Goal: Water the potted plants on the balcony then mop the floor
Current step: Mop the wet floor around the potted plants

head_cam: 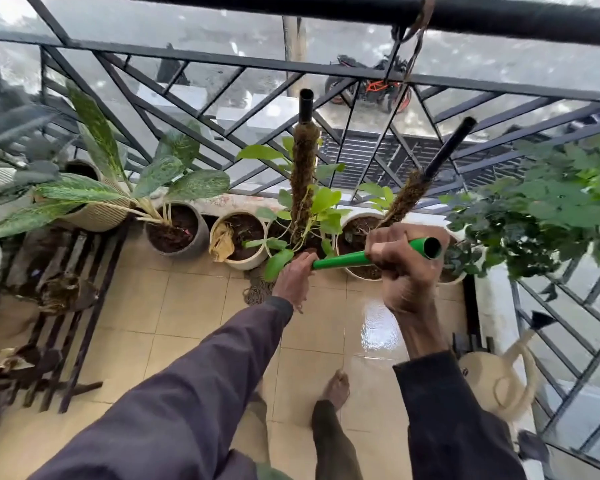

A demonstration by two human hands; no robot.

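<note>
Mopping stage, judging by the glassy wet patch (378,327) on the glossy beige square floor tiles (174,323) and by the cream plastic watering can (492,379) set aside low at far right, blurred.

Green tubular plastic mop handle (343,259) gripped two-handed. Right hand (404,268) wrapped in a full fist just below the open hollow top end. Left hand (293,278) closed round the shaft lower down, nearer the head.

Long axis slanting from upper right, close to the camera, down and leftward to the floor; strongly foreshortened. Mop head of brownish stringy cords (257,291) on the tile just beyond the left hand, at the foot of the pot row, touching or just beside the cream round pot (257,258); cannot tell which. Left hand nearer the head, so probably steering; right probably driving from the top. Next stroke likely along that axis, drawn back from the pots.

Materials:
- Grey stone-look round pot (194,237), dark soil inside.
- Coarse fibrous moss poles (303,174) on black tubes.
- Black painted metal railing (222,60), diagonal bars, behind everything.

Risk: cords snagging low leaves or nudging a pot.
</note>
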